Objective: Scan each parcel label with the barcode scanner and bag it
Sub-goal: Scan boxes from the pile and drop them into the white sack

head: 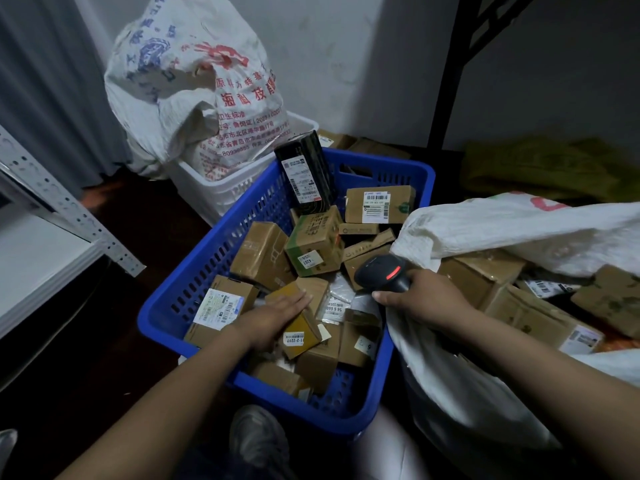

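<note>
A blue plastic basket (194, 271) holds several small cardboard parcels with white labels. My left hand (273, 318) lies on a yellow-brown parcel (298, 336) near the basket's front, fingers over its top and thumb at its side. My right hand (420, 297) grips the black barcode scanner (382, 271), whose red light glows, and also holds the rim of a white woven sack (485, 233) at the right. Inside that sack lie several brown boxes (485, 275). A tall black parcel (306, 173) stands at the basket's far edge.
A second white printed sack (194, 88) sits in a white crate (221, 194) behind the basket. A metal shelf upright (65, 202) is at the left. A black frame post (450, 81) stands at the back right. A shoe (258, 441) shows below the basket.
</note>
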